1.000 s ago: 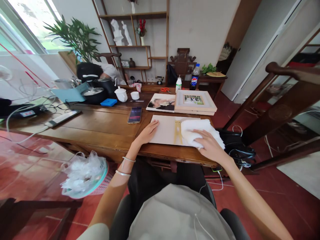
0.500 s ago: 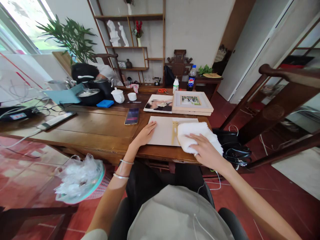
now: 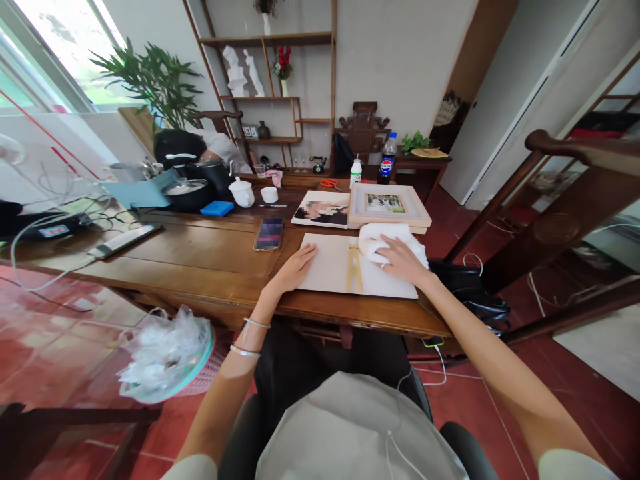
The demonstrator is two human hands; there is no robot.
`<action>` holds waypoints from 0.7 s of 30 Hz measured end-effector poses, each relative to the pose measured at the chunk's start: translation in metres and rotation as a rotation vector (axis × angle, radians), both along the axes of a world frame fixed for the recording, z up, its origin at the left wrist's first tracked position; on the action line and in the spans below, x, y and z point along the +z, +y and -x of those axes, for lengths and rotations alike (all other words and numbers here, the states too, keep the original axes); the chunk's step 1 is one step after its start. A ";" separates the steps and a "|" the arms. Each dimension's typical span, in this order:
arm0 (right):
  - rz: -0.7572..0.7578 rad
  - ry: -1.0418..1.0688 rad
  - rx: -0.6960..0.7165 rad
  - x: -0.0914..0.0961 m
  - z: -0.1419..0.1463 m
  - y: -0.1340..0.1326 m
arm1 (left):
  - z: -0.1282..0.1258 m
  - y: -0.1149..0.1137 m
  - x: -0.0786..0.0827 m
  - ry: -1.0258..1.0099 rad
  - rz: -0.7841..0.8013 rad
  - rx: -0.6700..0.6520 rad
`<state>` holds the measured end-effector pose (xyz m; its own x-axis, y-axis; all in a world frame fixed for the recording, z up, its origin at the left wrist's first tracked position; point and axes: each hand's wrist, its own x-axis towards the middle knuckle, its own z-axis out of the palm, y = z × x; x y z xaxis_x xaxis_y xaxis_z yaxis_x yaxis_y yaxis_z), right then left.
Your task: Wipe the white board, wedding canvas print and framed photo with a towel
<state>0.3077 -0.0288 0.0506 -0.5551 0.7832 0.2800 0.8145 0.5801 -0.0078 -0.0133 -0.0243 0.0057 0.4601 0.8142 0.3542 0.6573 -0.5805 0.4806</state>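
Observation:
A pale flat board (image 3: 327, 275) lies on the wooden table near its front edge. Across its middle runs a yellowish stand piece (image 3: 355, 270). My left hand (image 3: 296, 267) rests flat on the board's left side, fingers stretched out. Over the board's upper right part, my right hand (image 3: 403, 259) grips a folded white towel (image 3: 373, 239) and presses it down. The towel reaches up to the front of the white picture frame (image 3: 423, 217), which holds a small photo. Left of that frame lies a photo panel (image 3: 314, 208).
A phone (image 3: 269, 233) lies left of the board. Farther back are a white teapot (image 3: 243, 193), a white cup (image 3: 269, 195), orange scissors (image 3: 329, 183), a small white bottle (image 3: 355, 175) and a cola bottle (image 3: 387, 160). A wooden chair (image 3: 580, 157) stands at right.
My right hand has slid the towel away from me, from the board's lower right to its upper right, uncovering the near right corner. My left hand stays in place on the board.

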 end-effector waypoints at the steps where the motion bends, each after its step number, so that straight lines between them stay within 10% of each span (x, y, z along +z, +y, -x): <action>1: -0.008 -0.006 -0.012 0.000 0.000 0.005 | 0.000 -0.001 0.001 -0.001 0.003 0.002; 5: -0.005 -0.005 -0.001 0.001 0.001 -0.008 | -0.001 -0.003 0.003 -0.008 0.008 0.005; 14: 0.110 0.041 0.129 0.018 0.010 -0.131 | 0.000 0.000 0.000 -0.006 -0.001 -0.011; 21: 0.029 0.030 0.077 0.010 0.003 -0.055 | 0.001 0.001 0.000 -0.008 -0.011 0.004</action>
